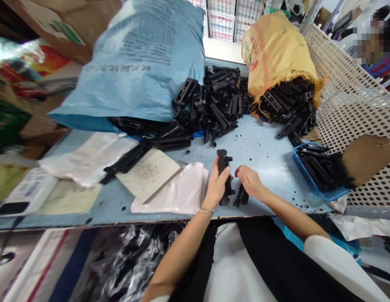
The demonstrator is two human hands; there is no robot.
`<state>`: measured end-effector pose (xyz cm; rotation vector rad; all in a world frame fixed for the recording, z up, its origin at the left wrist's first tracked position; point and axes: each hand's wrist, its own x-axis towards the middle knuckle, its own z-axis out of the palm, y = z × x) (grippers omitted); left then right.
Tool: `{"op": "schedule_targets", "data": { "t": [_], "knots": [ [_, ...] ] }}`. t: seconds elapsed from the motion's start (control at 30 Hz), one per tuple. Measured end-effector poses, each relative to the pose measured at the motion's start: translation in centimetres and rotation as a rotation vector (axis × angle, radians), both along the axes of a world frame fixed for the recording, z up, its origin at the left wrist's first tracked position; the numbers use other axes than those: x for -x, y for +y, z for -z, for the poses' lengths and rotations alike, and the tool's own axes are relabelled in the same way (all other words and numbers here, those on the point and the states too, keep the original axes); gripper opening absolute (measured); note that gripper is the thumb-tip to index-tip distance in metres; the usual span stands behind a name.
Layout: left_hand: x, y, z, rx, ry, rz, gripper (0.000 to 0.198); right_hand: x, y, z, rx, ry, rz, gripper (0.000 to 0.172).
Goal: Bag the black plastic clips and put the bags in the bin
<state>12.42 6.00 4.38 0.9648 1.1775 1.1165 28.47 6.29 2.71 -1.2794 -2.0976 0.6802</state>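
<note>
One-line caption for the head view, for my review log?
The left hand holds a long black plastic part over the blue table; right hand grips a smaller black piece beside it.

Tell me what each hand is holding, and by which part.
The left hand grips a long black plastic part around its middle, with both ends showing. The right hand holds a shorter black piece by its upper end.

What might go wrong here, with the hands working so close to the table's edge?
1. The small black piece under the right hand lies close to the front edge of the table; it might slip off.
2. The loose pile of black parts spilling from the blue sack might slide toward the long black part gripped by the left hand.
</note>
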Motion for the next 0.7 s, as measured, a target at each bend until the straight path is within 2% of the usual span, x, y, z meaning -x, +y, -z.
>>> {"op": "schedule_targets", "data": {
  "t": [0.1,0.2,0.27,0.33,0.4,0.43,0.5,0.53,0.6,0.7],
  "knots": [
    [0.9,0.9,-0.9,0.105,-0.115,0.015,0.055,0.5,-2.3,0.2,-0.096,-0.118,-0.184,0.043],
    [1.3,1.7,-0.7,0.095,-0.152,0.030,0.052,1.0,-3.3,0.1,-0.047,-0.127,-0.169,0.036],
    [1.6,2.4,0.4,0.059,-0.125,-0.009,0.053,1.1,-2.4,0.0,-0.001,-0.121,-0.139,0.038],
    [1.7,3.0,2.1,0.017,0.042,-0.046,0.043,1.1,0.3,-0.2,0.037,-0.118,-0.103,0.042],
    [1.2,2.9,3.8,-0.013,0.269,-0.030,0.029,1.1,4.6,-0.4,0.035,-0.115,-0.023,0.045],
    [0.7,2.5,4.5,-0.023,0.356,-0.006,0.024,1.2,7.2,-0.4,0.014,-0.117,0.045,0.044],
    [-0.9,1.0,5.8,-0.046,0.433,0.038,0.017,1.5,12.5,-0.4,-0.042,-0.153,0.237,0.029],
    [-1.8,0.1,6.3,-0.072,0.463,0.042,0.018,1.8,15.0,-0.4,-0.041,-0.186,0.309,0.028],
    [-3.3,-1.6,7.1,-0.138,0.593,0.042,0.028,2.2,19.0,-0.2,0.016,-0.229,0.361,0.035],
    [-3.5,-2.5,8.1,-0.214,0.713,0.072,0.044,2.5,21.7,0.0,0.080,-0.213,0.311,0.035]
  ]
}}
